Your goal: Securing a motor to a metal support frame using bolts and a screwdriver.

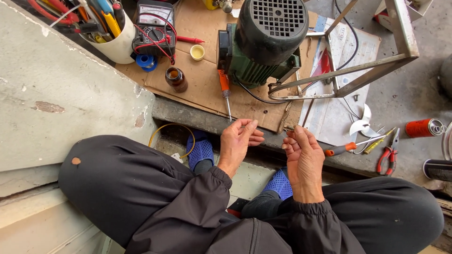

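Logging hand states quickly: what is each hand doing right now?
Left hand: open, fingers loosely curled, holding nothing visible.
Right hand: fingertips pinched together; whether they hold anything cannot be told.

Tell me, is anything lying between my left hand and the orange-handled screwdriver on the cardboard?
Nothing visible. The left hand hovers just below the tip of the orange-handled screwdriver, with only bare cardboard and the ledge edge between them.

The motor [263,44] stands on the cardboard sheet [202,82] beyond both hands. A screwdriver [225,91] lies just beyond the left hand [240,143]. Right of the right hand [301,155] lie a second screwdriver [351,146] and pliers [388,155]. The meter [153,28] and bottle [176,79] sit beyond the left hand, further left.
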